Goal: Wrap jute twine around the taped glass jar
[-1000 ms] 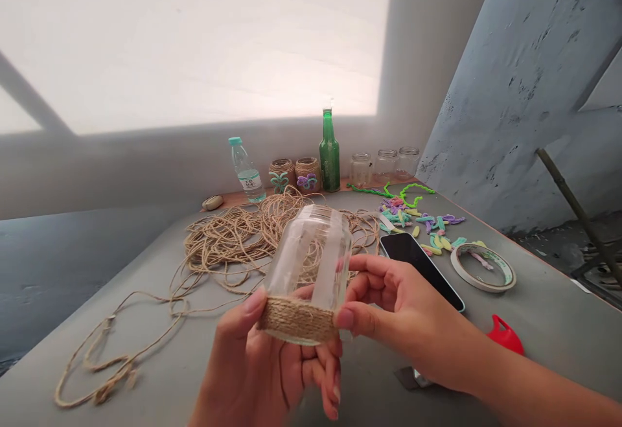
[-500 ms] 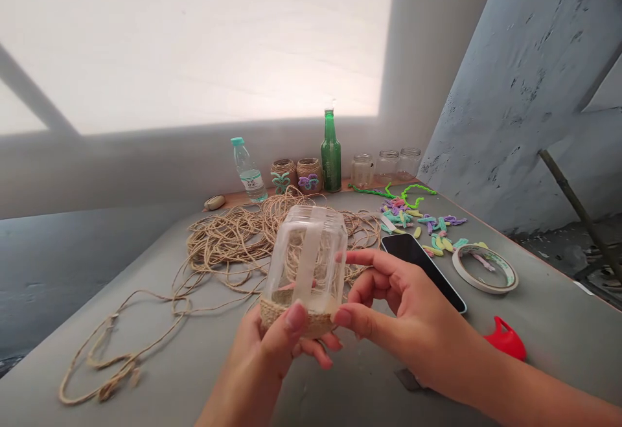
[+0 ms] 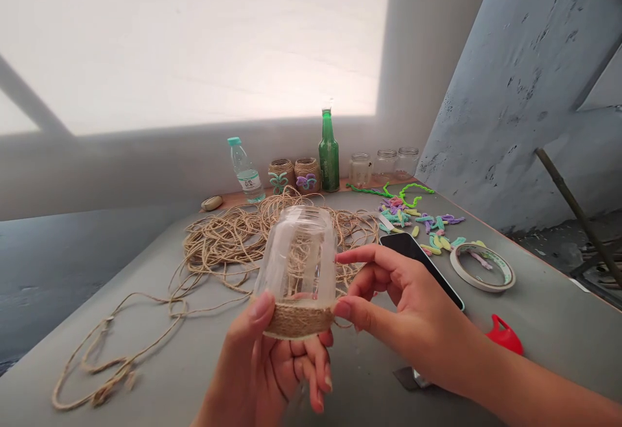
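My left hand [image 3: 272, 365] cups the base of a clear glass jar [image 3: 297, 258], thumb pressed on the band of jute twine [image 3: 297, 320] wound round its bottom. The jar is held mouth away from me, above the table. My right hand [image 3: 389, 304] is at the jar's right side, thumb and forefinger pinched on the twine end at the band's edge. A long loose twine pile [image 3: 233, 239] lies on the table behind the jar and trails to the left.
On the grey table [image 3: 544, 323] lie a black phone [image 3: 420, 265], a tape roll [image 3: 483, 266], coloured pipe-cleaner pieces [image 3: 422, 219] and a red object [image 3: 505, 335]. Along the far ledge stand a water bottle [image 3: 245, 171], two twine-wrapped jars [image 3: 294, 174], a green bottle [image 3: 329, 151] and empty jars [image 3: 383, 164].
The jar has been turned in my left hand; the white tape strip that faced me has gone round out of sight. My right fingers stay at the twine band.
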Demonstrator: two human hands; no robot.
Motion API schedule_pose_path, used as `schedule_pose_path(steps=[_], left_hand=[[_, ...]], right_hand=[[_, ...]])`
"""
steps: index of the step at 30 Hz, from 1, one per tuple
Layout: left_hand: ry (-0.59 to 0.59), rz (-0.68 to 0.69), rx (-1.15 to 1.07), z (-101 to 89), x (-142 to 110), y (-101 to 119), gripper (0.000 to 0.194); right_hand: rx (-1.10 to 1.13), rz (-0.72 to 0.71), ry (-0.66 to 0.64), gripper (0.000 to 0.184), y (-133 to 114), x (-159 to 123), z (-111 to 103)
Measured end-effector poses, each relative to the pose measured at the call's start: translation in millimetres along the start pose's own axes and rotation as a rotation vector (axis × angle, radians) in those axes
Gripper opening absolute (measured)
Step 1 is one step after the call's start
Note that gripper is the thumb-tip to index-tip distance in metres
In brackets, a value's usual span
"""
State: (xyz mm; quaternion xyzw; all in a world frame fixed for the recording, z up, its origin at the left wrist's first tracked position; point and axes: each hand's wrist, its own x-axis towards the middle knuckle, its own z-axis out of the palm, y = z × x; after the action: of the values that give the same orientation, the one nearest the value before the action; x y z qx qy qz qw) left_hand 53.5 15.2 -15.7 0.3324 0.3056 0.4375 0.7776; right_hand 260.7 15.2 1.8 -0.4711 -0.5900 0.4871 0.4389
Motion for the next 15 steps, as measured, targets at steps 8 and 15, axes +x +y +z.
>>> schedule_pose_path(steps=[8,15], left_hand=[[-0.095,-0.156,-0.143,-5.7,1.2,-5.2,0.062],[-0.115,-0.109,0.000,-10.5,4.3,-8.2,0.074]], right_hand=[[0.169,0.107,0.033,0.069,4.0,1.9,1.3],[0.426,0.135,-0.122,0.060,-4.1,3.5,1.8]])
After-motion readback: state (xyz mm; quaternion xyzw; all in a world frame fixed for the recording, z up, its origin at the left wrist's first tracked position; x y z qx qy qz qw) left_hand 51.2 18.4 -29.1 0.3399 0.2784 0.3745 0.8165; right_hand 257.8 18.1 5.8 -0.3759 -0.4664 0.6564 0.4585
